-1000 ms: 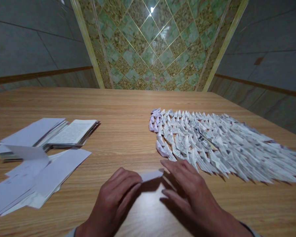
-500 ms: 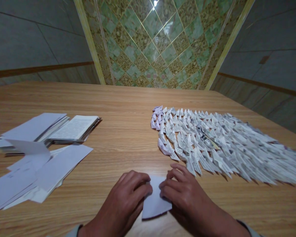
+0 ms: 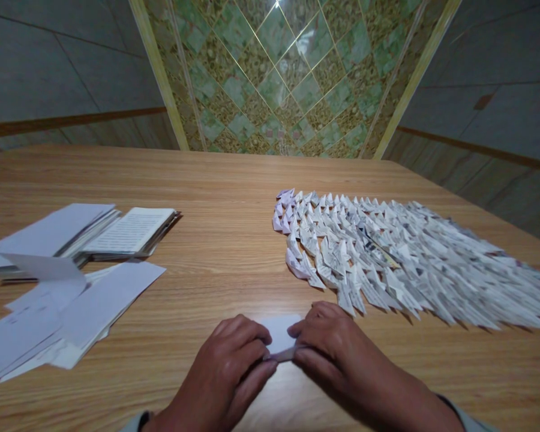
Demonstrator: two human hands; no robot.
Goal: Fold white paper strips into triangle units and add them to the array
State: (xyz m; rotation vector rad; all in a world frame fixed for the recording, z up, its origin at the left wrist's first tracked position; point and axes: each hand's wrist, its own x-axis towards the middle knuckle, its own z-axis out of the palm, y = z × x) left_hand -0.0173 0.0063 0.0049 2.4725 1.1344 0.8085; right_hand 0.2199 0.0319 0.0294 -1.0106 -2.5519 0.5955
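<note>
A small piece of white paper (image 3: 282, 331) lies on the table between my two hands, its near edge folded up. My left hand (image 3: 234, 360) pinches the left side of that edge, thumb in front and fingers behind. On the right side, my right hand (image 3: 330, 345) grips the same edge with its thumb and fingers. Just beyond my right hand stand rows of folded paper boats (image 3: 387, 258), most of them printed, a few pale purple at the left end.
Loose white sheets (image 3: 108, 306) are spread at the left of the wooden table (image 3: 220, 240). Behind them sit a stack of paper (image 3: 58, 228) and a stack of printed pages (image 3: 132, 231). A tiled wall (image 3: 274, 90) rises past the far edge.
The near edge of the paper has been turned up and away from me. My thumbs have come to the front of that edge, and both hands now pinch it.
</note>
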